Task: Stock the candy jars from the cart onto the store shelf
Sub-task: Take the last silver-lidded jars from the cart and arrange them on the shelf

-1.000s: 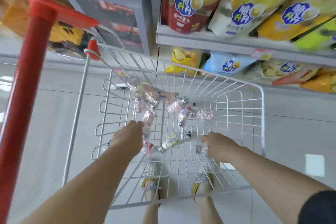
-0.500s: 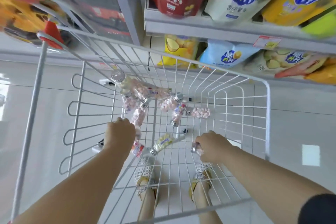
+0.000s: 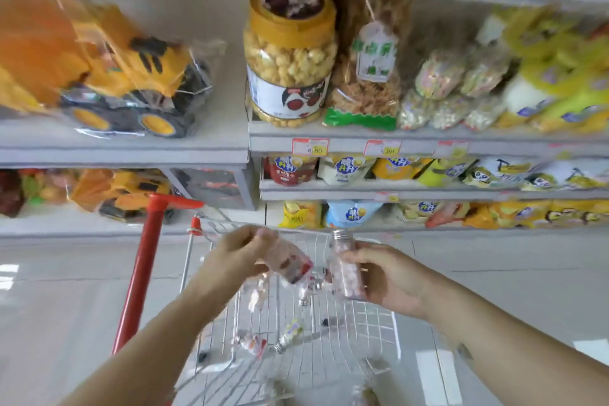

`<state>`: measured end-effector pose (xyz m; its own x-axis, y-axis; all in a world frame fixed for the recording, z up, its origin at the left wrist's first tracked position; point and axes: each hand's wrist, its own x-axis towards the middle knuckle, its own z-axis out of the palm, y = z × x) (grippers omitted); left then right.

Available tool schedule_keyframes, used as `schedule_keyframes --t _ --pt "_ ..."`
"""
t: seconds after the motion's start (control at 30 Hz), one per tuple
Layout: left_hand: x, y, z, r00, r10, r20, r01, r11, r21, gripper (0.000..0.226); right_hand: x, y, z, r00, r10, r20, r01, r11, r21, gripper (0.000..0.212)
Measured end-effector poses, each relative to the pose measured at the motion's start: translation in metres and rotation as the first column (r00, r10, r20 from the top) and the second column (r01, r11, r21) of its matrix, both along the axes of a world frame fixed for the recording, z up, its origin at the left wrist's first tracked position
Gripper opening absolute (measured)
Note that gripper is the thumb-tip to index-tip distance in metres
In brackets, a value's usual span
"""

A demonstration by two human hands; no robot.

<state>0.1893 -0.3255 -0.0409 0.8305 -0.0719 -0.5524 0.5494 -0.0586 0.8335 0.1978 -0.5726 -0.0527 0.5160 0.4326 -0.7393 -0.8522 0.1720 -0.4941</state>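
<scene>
Above the wire cart point(image 3: 375, 323), both hands are positioned in front of the store shelf point(image 3: 346, 141), and each is occupied.

1. The left hand point(image 3: 237, 250) is closed round one candy jar point(image 3: 290, 262). This jar is held tilted, with its lower end (the one bearing a red label) pointing down and to the right. Its outline is blurred.
2. The right hand point(image 3: 385, 277) is curled round a second candy jar point(image 3: 344, 265). This jar is held upright, silver screw cap uppermost, and pink sweets are visible through its clear wall.
3. The two held jars are located just beside each other. Whether they touch cannot be determined.
4. Further candy jars point(image 3: 291, 334) are lying on their sides on the cart floor, below the hands.

A red post point(image 3: 141, 273) is fitted at the left corner of the cart. On the shelf board level with the top of the view, a large popcorn tub point(image 3: 290, 56) is stood upright near the left end. Price labels point(image 3: 309, 146) are fixed along the front edge of that board. Snack bags point(image 3: 346, 168) are stacked on the boards beneath it. A bagged toy truck point(image 3: 131, 76) is placed in the neighbouring bay to the left.
</scene>
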Motion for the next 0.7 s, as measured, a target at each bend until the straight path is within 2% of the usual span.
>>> schedule_keyframes --t 0.07,0.17,0.27,0.37,0.47,0.57,0.63,0.67,0.7 --pt "0.009 -0.010 0.042 0.994 0.104 -0.013 -0.105 0.980 -0.170 0.053 -0.002 -0.002 0.047 0.995 -0.095 0.007 0.095 0.995 -0.004 0.041" --pt "0.011 -0.029 0.097 0.988 0.139 -0.069 -0.155 0.921 -0.358 0.029 -0.013 -0.010 0.110 0.971 -0.238 0.014 0.238 0.971 -0.022 0.034" --pt "0.004 -0.043 0.143 0.994 0.099 -0.049 -0.110 0.935 -0.337 0.039 -0.033 -0.017 0.162 0.949 -0.312 0.049 0.312 0.950 0.018 0.018" --pt "-0.002 -0.054 0.176 0.986 0.098 -0.133 -0.149 0.875 -0.461 0.050 -0.044 -0.024 0.199 0.907 -0.408 0.105 0.406 0.913 0.041 0.043" --pt "-0.002 -0.067 0.211 0.993 0.111 -0.045 -0.119 0.892 -0.435 0.050 -0.042 -0.026 0.230 0.878 -0.438 0.194 0.435 0.899 0.058 0.051" --pt "0.002 -0.079 0.240 0.994 0.105 -0.032 -0.107 0.876 -0.470 0.051 -0.037 -0.030 0.253 0.856 -0.463 0.231 0.447 0.886 0.122 0.033" --pt "0.006 -0.087 0.262 0.999 0.047 -0.011 -0.048 0.921 -0.387 0.043 -0.033 -0.034 0.269 0.853 -0.476 0.215 0.431 0.874 0.222 0.028" --pt "0.010 -0.090 0.272 1.000 0.015 -0.011 -0.018 0.932 -0.361 0.037 -0.028 -0.038 0.276 0.843 -0.491 0.220 0.441 0.865 0.240 0.021" --pt "0.015 -0.093 0.279 1.000 0.019 0.014 -0.014 0.963 -0.269 0.034 -0.023 -0.044 0.282 0.824 -0.514 0.239 0.466 0.854 0.231 0.014"
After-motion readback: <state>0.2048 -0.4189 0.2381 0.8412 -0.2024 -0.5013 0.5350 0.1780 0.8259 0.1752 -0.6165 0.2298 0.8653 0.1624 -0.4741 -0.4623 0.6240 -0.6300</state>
